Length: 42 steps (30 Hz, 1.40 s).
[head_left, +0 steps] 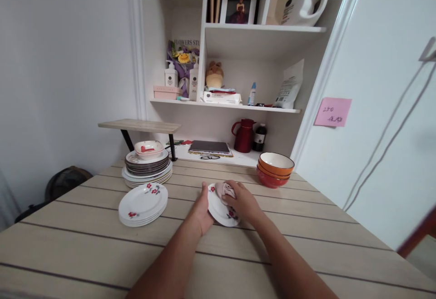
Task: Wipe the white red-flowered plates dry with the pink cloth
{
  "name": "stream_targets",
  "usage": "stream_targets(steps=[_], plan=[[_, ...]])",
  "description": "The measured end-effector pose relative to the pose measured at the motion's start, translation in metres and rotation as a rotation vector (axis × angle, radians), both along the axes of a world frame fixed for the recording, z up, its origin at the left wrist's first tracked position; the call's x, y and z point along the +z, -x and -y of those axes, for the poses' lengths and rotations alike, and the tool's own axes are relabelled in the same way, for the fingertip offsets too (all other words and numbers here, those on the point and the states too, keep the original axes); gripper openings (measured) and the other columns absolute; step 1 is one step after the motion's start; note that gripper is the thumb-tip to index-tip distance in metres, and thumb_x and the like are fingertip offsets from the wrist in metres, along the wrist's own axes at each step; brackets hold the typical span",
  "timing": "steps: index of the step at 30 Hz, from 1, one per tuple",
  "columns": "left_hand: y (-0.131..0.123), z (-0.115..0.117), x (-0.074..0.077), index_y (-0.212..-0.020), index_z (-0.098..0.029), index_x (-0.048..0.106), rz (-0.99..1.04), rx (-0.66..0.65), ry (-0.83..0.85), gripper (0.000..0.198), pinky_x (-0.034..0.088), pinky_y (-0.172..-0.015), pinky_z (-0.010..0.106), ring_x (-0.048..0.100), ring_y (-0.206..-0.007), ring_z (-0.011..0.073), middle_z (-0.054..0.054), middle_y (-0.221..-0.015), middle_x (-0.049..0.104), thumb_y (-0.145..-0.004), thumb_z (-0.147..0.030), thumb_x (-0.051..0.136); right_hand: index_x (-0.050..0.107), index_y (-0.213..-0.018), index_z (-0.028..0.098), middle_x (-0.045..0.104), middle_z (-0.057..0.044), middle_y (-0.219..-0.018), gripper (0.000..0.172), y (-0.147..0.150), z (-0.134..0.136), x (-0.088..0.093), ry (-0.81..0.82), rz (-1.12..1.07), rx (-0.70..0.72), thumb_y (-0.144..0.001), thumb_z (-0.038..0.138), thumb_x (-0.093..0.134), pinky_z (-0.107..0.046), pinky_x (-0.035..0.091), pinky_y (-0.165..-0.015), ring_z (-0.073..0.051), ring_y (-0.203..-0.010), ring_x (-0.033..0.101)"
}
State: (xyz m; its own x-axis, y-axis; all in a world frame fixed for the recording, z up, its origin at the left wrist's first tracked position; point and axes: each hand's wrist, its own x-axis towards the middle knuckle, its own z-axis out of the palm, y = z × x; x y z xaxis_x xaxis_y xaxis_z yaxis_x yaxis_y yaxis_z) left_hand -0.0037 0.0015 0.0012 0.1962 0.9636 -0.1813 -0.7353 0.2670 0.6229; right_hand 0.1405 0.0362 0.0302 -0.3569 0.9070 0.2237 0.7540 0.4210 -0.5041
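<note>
A small white plate with red flowers is tilted up above the table, held at its left edge by my left hand. The thumb of that hand lies along the rim, and its other fingers are hidden behind the plate. My right hand is closed on a crumpled pale pink cloth, which presses on the plate's upper face. To the left, a stack of several matching flowered plates lies on the table.
Behind those plates stands a taller pile of plates topped by a bowl with a red spoon, near a small raised shelf. Stacked orange and red bowls sit at the right. A red jug and glasses are at the back.
</note>
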Motion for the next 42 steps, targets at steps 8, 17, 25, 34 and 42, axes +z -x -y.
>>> stream_targets(steps=[8, 17, 25, 34, 42], plan=[[0.001, -0.002, -0.002, -0.121, -0.012, 0.059, -0.024, -0.008, 0.039, 0.073, 0.049, -0.09, 0.044, 0.067, -0.102, 0.0299, 0.016, -0.109, 0.071, -0.085, -0.07, 0.034, 0.057, -0.106, 0.023, 0.068, -0.007, -0.095, 0.035, -0.028, 0.031, 0.017, 0.185, 0.219, 0.152, -0.074, 0.034, 0.062, -0.03, 0.034, -0.066, -0.024, -0.082, 0.059], [0.002, 0.002, 0.002, -0.118, -0.011, 0.061, -0.001, 0.009, 0.011, 0.069, 0.051, -0.086, 0.041, 0.069, -0.095, 0.0287, 0.016, -0.105, 0.072, -0.086, -0.067, 0.037, 0.054, -0.119, 0.028, 0.063, -0.005, -0.112, 0.043, 0.01, 0.027, 0.002, 0.03, -0.015, 0.261, -0.077, 0.03, 0.061, -0.028, 0.038, -0.078, -0.021, -0.096, 0.058], [0.002, 0.0, 0.001, -0.128, -0.015, 0.055, -0.004, 0.003, 0.014, 0.07, 0.046, -0.094, 0.045, 0.064, -0.107, 0.0298, 0.015, -0.117, 0.069, -0.087, -0.067, 0.033, 0.055, -0.11, 0.023, 0.064, -0.009, -0.108, 0.035, -0.015, 0.006, 0.008, 0.11, 0.139, 0.042, -0.077, 0.034, 0.058, -0.031, 0.037, -0.072, -0.025, -0.094, 0.059], [0.003, 0.0, 0.001, -0.119, -0.011, 0.061, 0.011, 0.0, 0.022, 0.071, 0.049, -0.09, 0.042, 0.067, -0.1, 0.03, 0.017, -0.107, 0.072, -0.085, -0.068, 0.037, 0.057, -0.107, 0.023, 0.066, -0.004, -0.104, 0.033, -0.009, 0.035, 0.01, 0.119, 0.042, 0.374, -0.074, 0.03, 0.061, -0.029, 0.039, -0.076, -0.021, -0.09, 0.058], [0.001, -0.003, -0.001, -0.124, -0.013, 0.058, 0.032, 0.016, -0.004, 0.068, 0.048, -0.092, 0.043, 0.066, -0.103, 0.0286, 0.016, -0.113, 0.07, -0.088, -0.066, 0.033, 0.054, -0.116, 0.024, 0.064, -0.006, -0.108, 0.038, 0.007, 0.012, 0.001, 0.068, -0.086, 0.168, -0.079, 0.031, 0.057, -0.03, 0.04, -0.079, -0.022, -0.096, 0.059]])
